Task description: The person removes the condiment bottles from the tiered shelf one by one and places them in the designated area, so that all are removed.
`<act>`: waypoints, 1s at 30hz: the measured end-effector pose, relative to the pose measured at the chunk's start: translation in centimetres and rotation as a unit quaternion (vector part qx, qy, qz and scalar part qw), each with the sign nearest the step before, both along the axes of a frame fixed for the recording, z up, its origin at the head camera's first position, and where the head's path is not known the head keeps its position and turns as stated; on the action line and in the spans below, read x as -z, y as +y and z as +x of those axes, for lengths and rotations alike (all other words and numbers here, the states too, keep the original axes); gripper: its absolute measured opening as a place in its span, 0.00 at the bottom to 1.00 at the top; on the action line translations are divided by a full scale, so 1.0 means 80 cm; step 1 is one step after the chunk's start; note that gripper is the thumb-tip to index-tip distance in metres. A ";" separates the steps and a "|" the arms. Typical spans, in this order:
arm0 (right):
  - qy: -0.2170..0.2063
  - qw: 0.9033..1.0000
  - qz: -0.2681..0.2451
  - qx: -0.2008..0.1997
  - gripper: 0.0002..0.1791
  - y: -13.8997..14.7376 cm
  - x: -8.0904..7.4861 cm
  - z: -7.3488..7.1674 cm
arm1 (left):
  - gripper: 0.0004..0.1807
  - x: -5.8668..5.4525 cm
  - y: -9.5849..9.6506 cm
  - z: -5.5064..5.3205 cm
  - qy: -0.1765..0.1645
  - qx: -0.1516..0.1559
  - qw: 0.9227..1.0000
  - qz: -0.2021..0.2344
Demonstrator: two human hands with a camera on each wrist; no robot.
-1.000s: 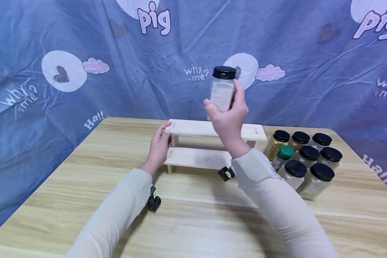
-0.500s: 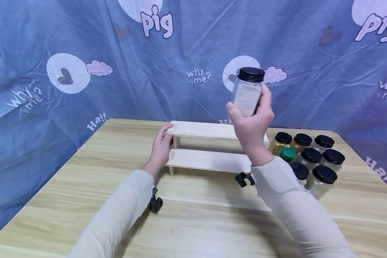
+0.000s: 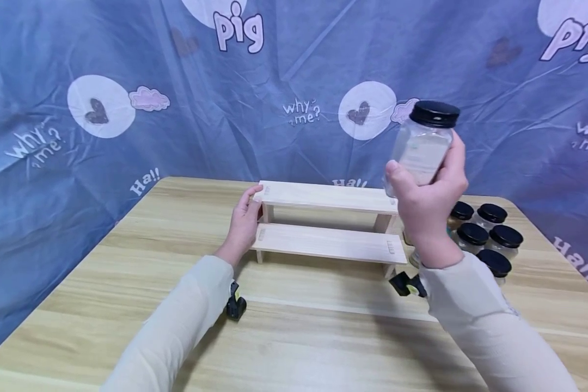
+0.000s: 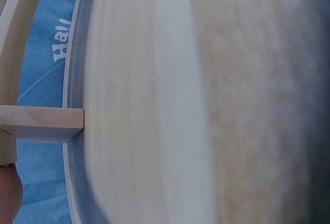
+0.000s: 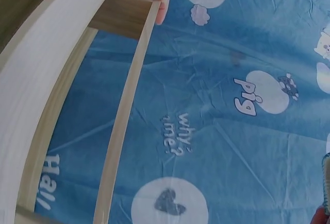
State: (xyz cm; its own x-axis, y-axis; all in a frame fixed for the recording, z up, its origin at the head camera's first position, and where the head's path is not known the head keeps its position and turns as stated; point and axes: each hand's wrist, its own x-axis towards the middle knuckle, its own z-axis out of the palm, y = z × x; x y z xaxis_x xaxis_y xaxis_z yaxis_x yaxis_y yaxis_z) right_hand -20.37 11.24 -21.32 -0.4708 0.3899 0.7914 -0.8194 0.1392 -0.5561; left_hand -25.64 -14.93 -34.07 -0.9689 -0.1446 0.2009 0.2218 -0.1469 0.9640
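Note:
My right hand [image 3: 430,212] holds a clear spice jar [image 3: 423,155] with a black lid and pale contents. The jar leans slightly, raised above the right end of a two-tier wooden shelf rack [image 3: 325,240]. Thumb and fingers wrap its sides; only a sliver of it shows at the right edge of the right wrist view. At the rack's left end, my left hand [image 3: 242,226] grips the upper tier, with its fingers [image 5: 161,13] around the end in the right wrist view. A fingertip [image 4: 7,195] and part of the rack show in the left wrist view.
Several black-lidded jars [image 3: 506,236] stand grouped on the table [image 3: 294,332] to the right of the rack, partly hidden by my right hand and sleeve. Behind the table hangs a blue printed cloth [image 3: 255,109].
My right hand has carried the jar rightward, from above the rack's middle to past its right end, and the jar leans more. The left hand has stayed on the rack.

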 end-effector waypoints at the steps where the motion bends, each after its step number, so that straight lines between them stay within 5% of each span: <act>1: -0.003 1.000 0.000 0.001 0.34 0.004 0.000 0.002 | 0.18 -0.001 0.000 0.000 0.000 -0.002 1.000 0.000; 14: -0.055 0.998 0.019 0.001 0.30 0.059 0.021 0.017 | 0.18 -0.003 0.001 -0.002 0.011 0.005 1.000 0.006; 19: -0.078 0.996 0.014 -0.031 0.30 0.081 0.027 0.024 | 0.18 -0.003 0.000 -0.003 0.014 0.005 1.000 0.006; 30: -0.163 0.983 0.072 0.049 0.34 0.120 0.031 0.044 | 0.18 0.002 0.000 -0.004 0.010 -0.002 1.000 0.001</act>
State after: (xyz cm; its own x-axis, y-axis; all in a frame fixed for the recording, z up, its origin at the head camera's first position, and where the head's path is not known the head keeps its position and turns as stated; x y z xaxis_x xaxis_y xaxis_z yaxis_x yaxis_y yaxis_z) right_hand -16.87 20.85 -23.77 -0.6746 0.3416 0.6544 -0.5789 0.3052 -0.7561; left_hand -25.93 -14.95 -34.21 -0.9641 -0.1497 0.2193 0.2412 -0.1482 0.9591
